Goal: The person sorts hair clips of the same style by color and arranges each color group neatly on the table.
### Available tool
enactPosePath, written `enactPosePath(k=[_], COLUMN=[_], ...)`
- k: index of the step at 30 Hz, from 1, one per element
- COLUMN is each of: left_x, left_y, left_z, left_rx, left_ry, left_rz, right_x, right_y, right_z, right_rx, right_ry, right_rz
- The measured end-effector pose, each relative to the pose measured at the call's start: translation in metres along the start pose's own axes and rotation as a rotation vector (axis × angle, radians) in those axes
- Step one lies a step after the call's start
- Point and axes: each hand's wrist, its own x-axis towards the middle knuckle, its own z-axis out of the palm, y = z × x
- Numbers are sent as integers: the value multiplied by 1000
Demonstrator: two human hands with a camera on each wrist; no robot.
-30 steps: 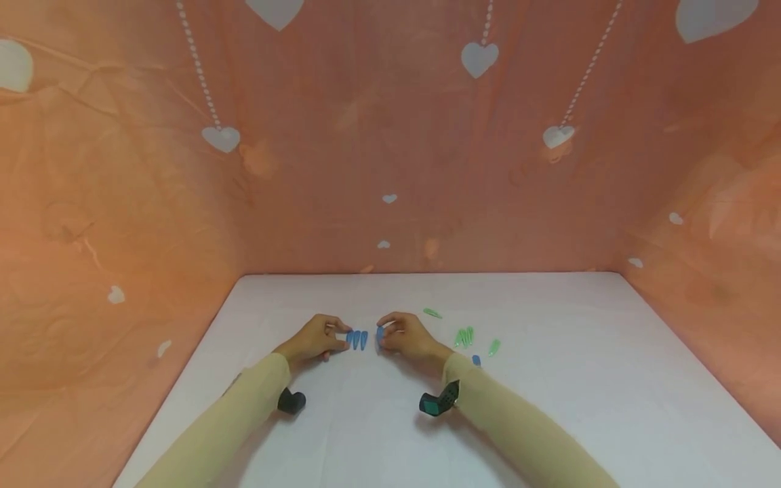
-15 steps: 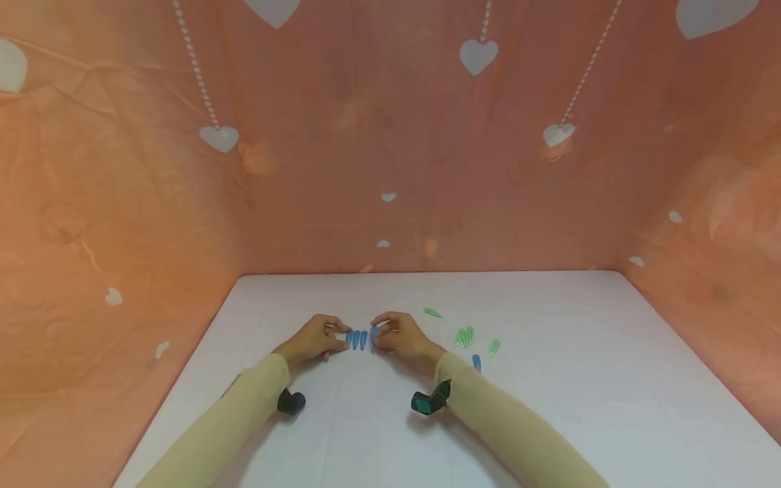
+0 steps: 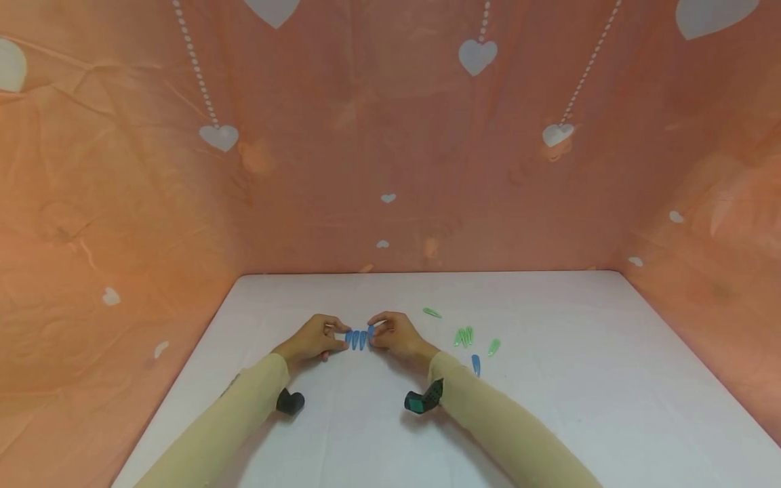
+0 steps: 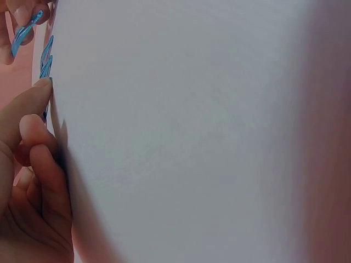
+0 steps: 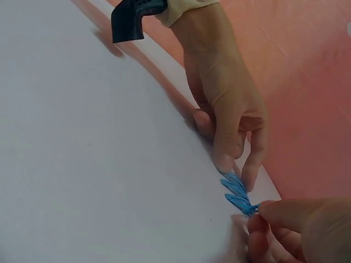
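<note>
Three blue snap hair clips (image 3: 356,340) lie side by side in a short row on the white table. At the row's left end my left hand (image 3: 314,337) pinches the outermost clip between thumb and index finger, one at each end of it. Another blue hair clip (image 4: 24,36) is pinched in the fingertips of my right hand (image 3: 400,339), tilted, right at the row's right end. In the right wrist view this held clip (image 5: 254,209) overlaps the edge of the row, and the left hand (image 5: 227,109) comes in from above.
One more blue hair clip (image 3: 476,364) lies beside the right forearm. Several green hair clips (image 3: 464,337) are on the table to the right, one green clip (image 3: 432,312) farther back. An orange sheet with hearts (image 3: 390,135) rises behind the white table (image 3: 579,379).
My right hand has moved left with its blue clip, closing the gap to the row. The lone blue clip by the forearm is now more fully uncovered. The left hand has hardly moved.
</note>
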Motion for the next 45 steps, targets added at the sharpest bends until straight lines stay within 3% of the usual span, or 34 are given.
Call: enactPosePath(k=[6, 15, 19, 31, 45], left_x=[-1, -1, -1, -1, -2], left_y=[1, 2, 2, 2, 1], left_z=[0, -1, 0, 2, 0], left_rx=[16, -10, -14, -24, -10], left_ry=[6, -13, -10, -15, -10], left_rz=[-4, 10, 8, 7, 10], right_x=[3, 1, 0, -1, -2], right_y=[-1, -5, -6, 1, -4], right_z=[6, 7, 5, 4, 10], right_rx=[-72, -361, -422, -470, -488], right_ry=[21, 91, 88, 92, 111], right_rz=[21, 27, 30, 0, 55])
